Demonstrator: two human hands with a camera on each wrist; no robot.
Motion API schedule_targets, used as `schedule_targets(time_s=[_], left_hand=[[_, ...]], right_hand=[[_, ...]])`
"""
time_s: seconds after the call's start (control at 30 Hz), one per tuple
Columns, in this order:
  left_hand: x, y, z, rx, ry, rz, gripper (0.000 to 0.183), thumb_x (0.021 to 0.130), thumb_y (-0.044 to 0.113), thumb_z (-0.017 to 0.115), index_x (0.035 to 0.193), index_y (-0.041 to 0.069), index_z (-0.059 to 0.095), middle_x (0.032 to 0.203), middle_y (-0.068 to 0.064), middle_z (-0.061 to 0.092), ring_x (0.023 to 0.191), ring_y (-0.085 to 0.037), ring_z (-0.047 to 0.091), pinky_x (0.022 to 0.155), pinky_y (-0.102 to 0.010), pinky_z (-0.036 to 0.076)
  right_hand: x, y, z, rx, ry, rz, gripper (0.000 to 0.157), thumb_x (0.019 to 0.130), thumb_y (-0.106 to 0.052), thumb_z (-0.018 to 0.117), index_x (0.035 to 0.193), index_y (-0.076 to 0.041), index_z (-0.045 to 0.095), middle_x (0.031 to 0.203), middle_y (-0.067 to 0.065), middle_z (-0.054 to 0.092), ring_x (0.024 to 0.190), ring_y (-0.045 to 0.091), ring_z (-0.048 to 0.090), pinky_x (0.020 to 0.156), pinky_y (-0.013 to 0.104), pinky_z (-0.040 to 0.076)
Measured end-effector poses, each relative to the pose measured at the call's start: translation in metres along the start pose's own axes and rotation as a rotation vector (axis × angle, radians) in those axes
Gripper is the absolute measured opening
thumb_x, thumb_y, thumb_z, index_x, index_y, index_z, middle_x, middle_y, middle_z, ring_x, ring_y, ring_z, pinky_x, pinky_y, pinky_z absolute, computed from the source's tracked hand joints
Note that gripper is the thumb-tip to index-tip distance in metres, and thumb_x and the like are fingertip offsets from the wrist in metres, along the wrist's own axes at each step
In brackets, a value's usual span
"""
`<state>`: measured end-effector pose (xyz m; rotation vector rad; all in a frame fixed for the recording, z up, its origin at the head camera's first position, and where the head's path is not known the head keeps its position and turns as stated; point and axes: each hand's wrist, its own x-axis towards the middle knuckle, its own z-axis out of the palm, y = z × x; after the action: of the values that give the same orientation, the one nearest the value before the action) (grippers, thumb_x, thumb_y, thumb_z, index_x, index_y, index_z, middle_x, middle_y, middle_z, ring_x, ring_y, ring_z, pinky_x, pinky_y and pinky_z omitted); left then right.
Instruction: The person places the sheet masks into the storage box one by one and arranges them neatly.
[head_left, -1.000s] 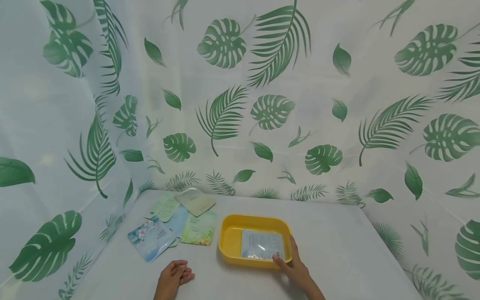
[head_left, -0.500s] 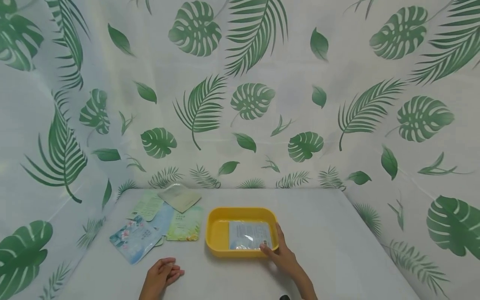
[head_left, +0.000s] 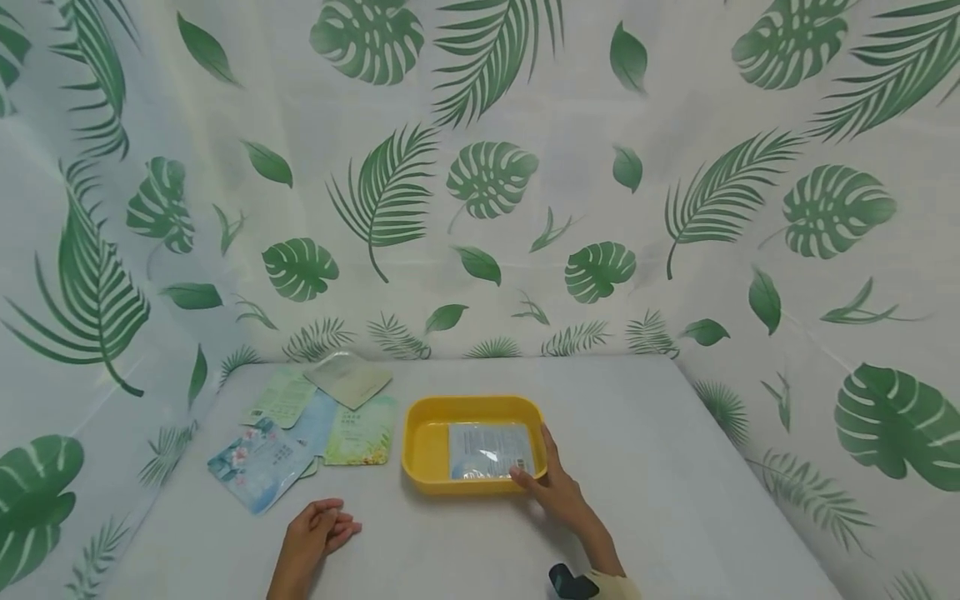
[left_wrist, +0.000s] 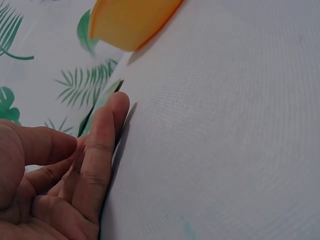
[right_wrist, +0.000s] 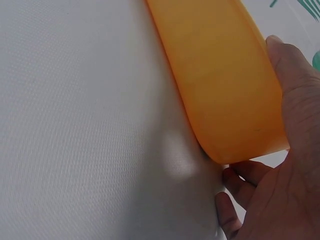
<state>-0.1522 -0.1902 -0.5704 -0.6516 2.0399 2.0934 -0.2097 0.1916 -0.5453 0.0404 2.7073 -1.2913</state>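
A yellow plastic tray (head_left: 426,485) sits on the white table, with a flat pale-blue sachet (head_left: 491,451) lying in its right part. My right hand (head_left: 558,492) grips the tray's near right corner, thumb over the near rim and fingers along the right side. In the right wrist view, the thumb lies on the rim of the tray (right_wrist: 220,80) and the other fingers reach around its end. My left hand (head_left: 317,533) rests on the table left of the tray, fingers loosely curled and holding nothing. The left wrist view shows that hand (left_wrist: 75,175) apart from the tray (left_wrist: 132,22).
Several flat sachets overlap left of the tray: a blue floral one (head_left: 260,467), a green one (head_left: 360,433), a pale green one (head_left: 281,396) and a beige one (head_left: 351,382). Leaf-printed white cloth (head_left: 420,308) walls the table at the back and both sides.
The head view has shifted, so the tray, sachets and hands appear farther left and the tray higher. Both hands keep their places relative to the tray; its hold is unchanged.
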Motion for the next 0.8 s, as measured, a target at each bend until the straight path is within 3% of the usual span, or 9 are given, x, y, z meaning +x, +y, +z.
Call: schedule_targets(time_s=[0.2, 0.47, 0.8], left_hand=[[0.002, 0.004, 0.002, 0.038, 0.052, -0.029, 0.031, 0.102, 0.008, 0.037, 0.126, -0.009, 0.047, 0.089, -0.012, 0.067, 0.076, -0.019, 0.073, 0.068, -0.027, 0.058], [-0.002, -0.003, -0.001, 0.05, 0.082, -0.03, 0.029, 0.102, 0.006, 0.038, 0.125, -0.01, 0.047, 0.086, -0.011, 0.068, 0.074, -0.018, 0.072, 0.067, -0.028, 0.058], [0.012, 0.011, -0.002, 0.143, 0.058, -0.03, 0.032, 0.101, 0.012, 0.037, 0.127, -0.006, 0.046, 0.088, -0.012, 0.071, 0.072, -0.02, 0.073, 0.063, -0.029, 0.058]], right_hand=[[0.001, -0.001, 0.002, 0.007, 0.01, -0.006, 0.097, 0.088, -0.053, 0.063, 0.157, -0.028, -0.001, 0.158, 0.023, 0.027, 0.132, 0.056, 0.039, 0.098, 0.071, 0.035], [0.001, -0.002, 0.004, -0.017, -0.026, -0.015, 0.097, 0.088, -0.056, 0.061, 0.157, -0.03, -0.003, 0.157, 0.022, 0.029, 0.131, 0.054, 0.042, 0.099, 0.07, 0.036], [0.007, 0.0, -0.004, -0.024, -0.057, 0.001, 0.099, 0.088, -0.063, 0.057, 0.156, -0.033, -0.008, 0.161, 0.022, 0.02, 0.135, 0.056, 0.035, 0.101, 0.07, 0.034]])
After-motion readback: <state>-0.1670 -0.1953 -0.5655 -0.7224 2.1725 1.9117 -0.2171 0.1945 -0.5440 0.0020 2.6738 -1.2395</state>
